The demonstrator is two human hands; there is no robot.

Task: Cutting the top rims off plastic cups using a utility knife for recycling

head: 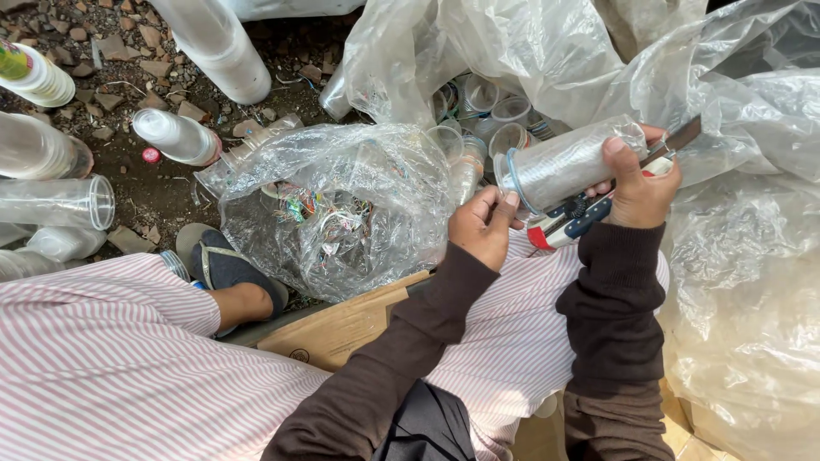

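Right hand: we are seeing the right hand (639, 189) wrapping its fingers around a stack of clear plastic cups (565, 162), and it is also pressing a box cutter (598, 201) with a red, white and blue handle under the palm; the blade end is sticking out to the far right.
Left hand: we are seeing the left hand (483, 224) closing its fingertips at the near left rim of the stack, pinching at something there; what exactly it is pinching, we cannot tell.
Stack of cups: it is lying on its side, right of centre, above the striped lap (128, 358).
Clear bag: a clear plastic bag (342, 209) with coloured scraps inside is lying just left of the left hand.
Big sacks: large plastic sacks (743, 256) are filling the right and far side.
Ground: more cup stacks (51, 201) are lying at the far left, on the stony ground (111, 64).
Foot: a sandal (224, 266) is showing near the clear bag.
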